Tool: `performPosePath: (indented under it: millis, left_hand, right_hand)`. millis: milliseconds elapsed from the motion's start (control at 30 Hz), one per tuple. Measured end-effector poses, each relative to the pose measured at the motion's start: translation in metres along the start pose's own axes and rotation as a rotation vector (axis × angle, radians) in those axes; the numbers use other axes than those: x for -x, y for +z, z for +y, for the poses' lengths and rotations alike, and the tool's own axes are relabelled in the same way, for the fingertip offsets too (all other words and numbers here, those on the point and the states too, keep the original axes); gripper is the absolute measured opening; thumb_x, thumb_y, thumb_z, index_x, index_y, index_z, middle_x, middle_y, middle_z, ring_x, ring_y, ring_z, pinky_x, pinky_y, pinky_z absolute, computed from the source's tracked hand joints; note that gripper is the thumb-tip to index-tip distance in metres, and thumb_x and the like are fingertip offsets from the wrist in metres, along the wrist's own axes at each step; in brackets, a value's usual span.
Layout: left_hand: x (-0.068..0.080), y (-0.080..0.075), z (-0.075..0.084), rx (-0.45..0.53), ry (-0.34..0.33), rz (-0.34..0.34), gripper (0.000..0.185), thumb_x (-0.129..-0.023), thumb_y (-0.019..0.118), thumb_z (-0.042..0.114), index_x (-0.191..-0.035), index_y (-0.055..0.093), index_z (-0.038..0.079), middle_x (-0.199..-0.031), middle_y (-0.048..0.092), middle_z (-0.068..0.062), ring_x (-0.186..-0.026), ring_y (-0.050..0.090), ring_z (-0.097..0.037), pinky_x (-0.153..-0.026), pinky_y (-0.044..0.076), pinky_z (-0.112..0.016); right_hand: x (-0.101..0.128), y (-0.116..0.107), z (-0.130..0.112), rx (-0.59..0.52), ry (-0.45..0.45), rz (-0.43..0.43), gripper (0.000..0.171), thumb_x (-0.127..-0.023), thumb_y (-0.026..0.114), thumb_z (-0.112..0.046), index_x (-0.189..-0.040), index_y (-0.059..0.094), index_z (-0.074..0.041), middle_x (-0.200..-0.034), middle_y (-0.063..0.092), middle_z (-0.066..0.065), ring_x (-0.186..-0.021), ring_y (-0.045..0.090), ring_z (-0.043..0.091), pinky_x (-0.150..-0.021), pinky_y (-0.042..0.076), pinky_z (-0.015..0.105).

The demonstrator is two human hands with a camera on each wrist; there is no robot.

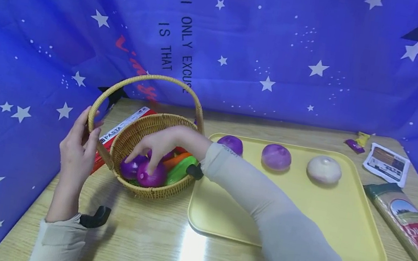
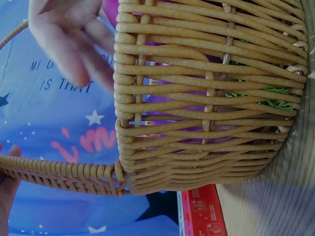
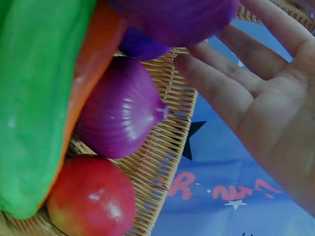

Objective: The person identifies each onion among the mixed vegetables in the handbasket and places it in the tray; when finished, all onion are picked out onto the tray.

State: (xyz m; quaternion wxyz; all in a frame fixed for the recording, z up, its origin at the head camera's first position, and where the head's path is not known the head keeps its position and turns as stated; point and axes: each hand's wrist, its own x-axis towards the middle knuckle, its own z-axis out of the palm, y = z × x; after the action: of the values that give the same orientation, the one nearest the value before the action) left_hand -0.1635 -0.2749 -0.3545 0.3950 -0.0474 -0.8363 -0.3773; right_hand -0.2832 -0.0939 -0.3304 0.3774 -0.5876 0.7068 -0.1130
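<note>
At its left side, the wicker basket's (image 1: pixel 161 193) tall handle (image 1: pixel 152 77) is held by my left hand (image 1: pixel 78 151). My right hand (image 1: pixel 160 143) reaches into the basket from above, fingers spread. Its fingertips come down at a front purple onion (image 1: pixel 151 175) and the purple onion (image 1: pixel 130 167) left of it. In the right wrist view the fingers look fairly straight, tips right at an onion (image 3: pixel 182 19). Another purple onion (image 3: pixel 118 108), a red apple-like fruit (image 3: pixel 93 196), an orange carrot-like piece (image 1: pixel 177 160) and a long green vegetable (image 1: pixel 180 171) lie in the basket.
Right of the basket lies a yellow tray (image 1: pixel 301 221) bearing two purple onions (image 1: pixel 275 157) and a white onion (image 1: pixel 324 169). A red pasta box (image 1: pixel 124 124) is behind the basket. Farther right are an Olivoila pack (image 1: pixel 413 228), a flat white packet (image 1: pixel 387 164) and small wrapped candies (image 1: pixel 354 146).
</note>
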Motion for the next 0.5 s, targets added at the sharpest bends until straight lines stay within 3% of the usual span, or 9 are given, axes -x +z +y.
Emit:
performPosePath:
  millis: [233,500]
  left_hand:
    - [0.000,0.002,-0.001,-0.002,0.007,0.004,0.048,-0.094,0.053,0.005,-0.139,0.047,0.021,-0.125,0.063,-0.010,-0.104,0.053,0.020,-0.087,0.045,-0.001]
    - [0.001,0.001,0.000,-0.003,0.013,0.004,0.048,-0.094,0.053,0.005,-0.140,0.046,0.020,-0.125,0.062,-0.011,-0.104,0.053,0.019,-0.087,0.044,0.000]
  right_hand:
    - [0.000,0.016,0.006,0.091,0.035,-0.060,0.062,-0.081,0.073,-0.020,-0.137,0.049,-0.030,-0.147,0.042,-0.007,-0.137,0.034,0.009,-0.110,0.034,0.016]
    - [0.002,0.020,0.010,0.023,0.067,-0.044,0.060,-0.079,0.074,-0.017,-0.133,0.053,-0.032,-0.147,0.042,-0.006,-0.136,0.035,0.011,-0.108,0.037,0.018]
